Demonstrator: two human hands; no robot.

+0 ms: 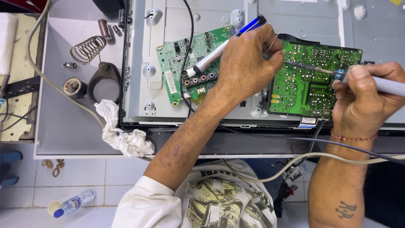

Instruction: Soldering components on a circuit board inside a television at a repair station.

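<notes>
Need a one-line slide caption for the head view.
Right hand puts soldering iron to a green circuit board; left hand holds a blue-tipped desoldering pump.

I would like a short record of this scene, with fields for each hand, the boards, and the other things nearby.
left hand: holds a blue and silver pen-shaped tool and a thin wire
right hand: holds a soldering iron, tip on the right board
right board: green, solder side up
left board: green, with coloured sockets
support: grey metal back panel
left of panel: coil iron stand, tape roll, white rag
floor: plastic bottle
</notes>
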